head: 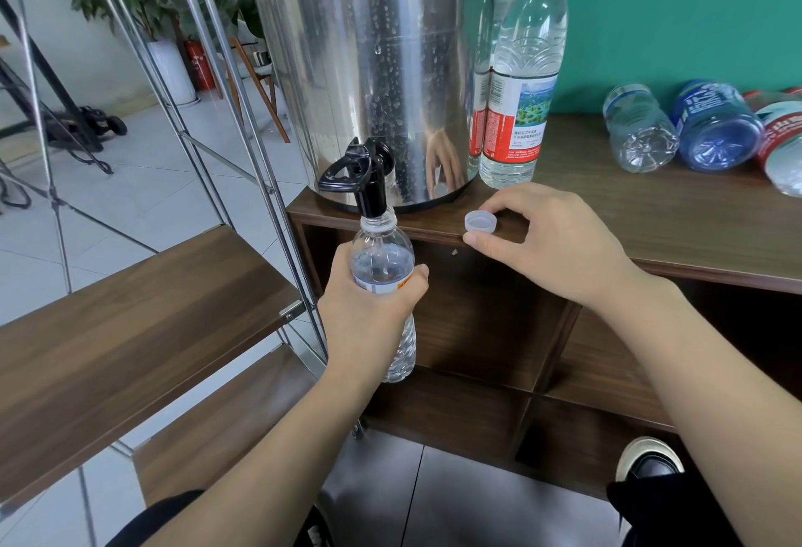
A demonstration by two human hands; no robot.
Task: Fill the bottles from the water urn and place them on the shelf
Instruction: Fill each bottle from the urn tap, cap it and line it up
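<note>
The left hand wraps its fingers round the clear plastic bottle, mouth held under the steel urn's black tap for filling, while the right hand, loosely curled, rests by the white cap on the wooden counter, apparently keeping it handy.

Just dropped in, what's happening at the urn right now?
The left hand grips a clear bottle with its open mouth under the urn's black tap. The right hand rests at the cabinet edge beside the loose cap. One capped bottle stands by the urn; three empties lie to the right.
</note>
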